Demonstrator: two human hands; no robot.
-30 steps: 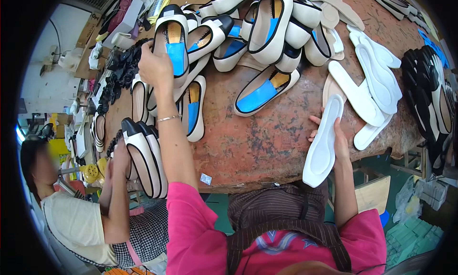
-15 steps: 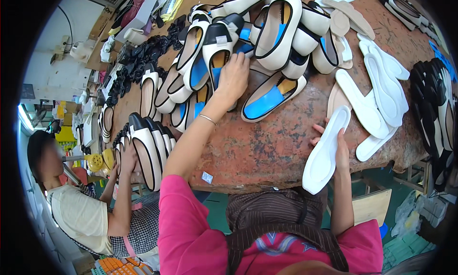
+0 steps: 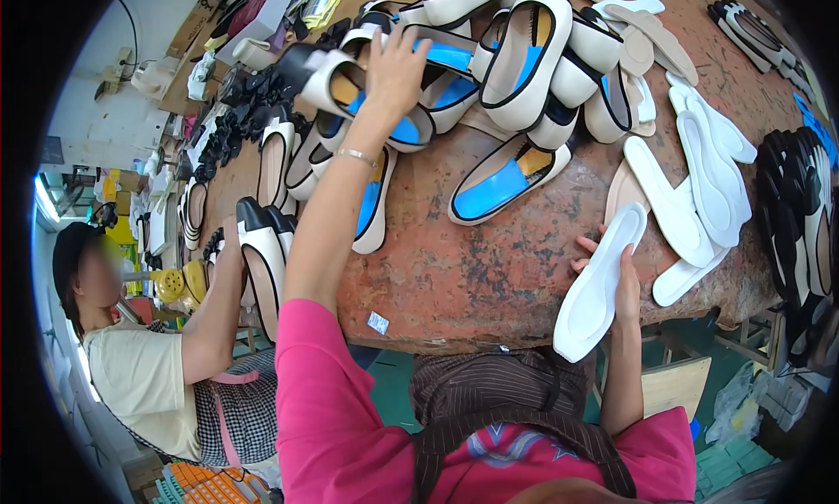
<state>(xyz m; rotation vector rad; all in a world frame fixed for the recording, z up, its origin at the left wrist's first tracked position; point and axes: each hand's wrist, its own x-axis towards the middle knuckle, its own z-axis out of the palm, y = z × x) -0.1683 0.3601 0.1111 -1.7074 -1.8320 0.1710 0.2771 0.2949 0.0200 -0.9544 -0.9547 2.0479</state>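
Note:
My left hand (image 3: 393, 77) grips a white shoe (image 3: 325, 83) with black trim and a black heel, on the left side of a heap of similar shoes (image 3: 516, 84). The held shoe is tilted and smeared by motion, and my hand hides part of it. Several shoes in the heap have blue pieces inside. One such shoe (image 3: 507, 182) lies apart at the heap's near side. In my right hand (image 3: 627, 290) is a white insole (image 3: 597, 285), held upright over the table's near edge, fingers behind it and thumb along its side.
White insoles (image 3: 712, 176) lie scattered on the worn red table (image 3: 454, 285), right of the heap. Black-and-white shoes (image 3: 800, 211) are stacked at the right edge. On the left, a co-worker (image 3: 140, 373) handles a row of shoes (image 3: 262, 250). A small label (image 3: 377, 322) lies near the front edge.
My left hand has moved up and left, shifting a shoe out of its place in the heap. My right hand still holds the insole. The co-worker's arms have moved across the row of shoes.

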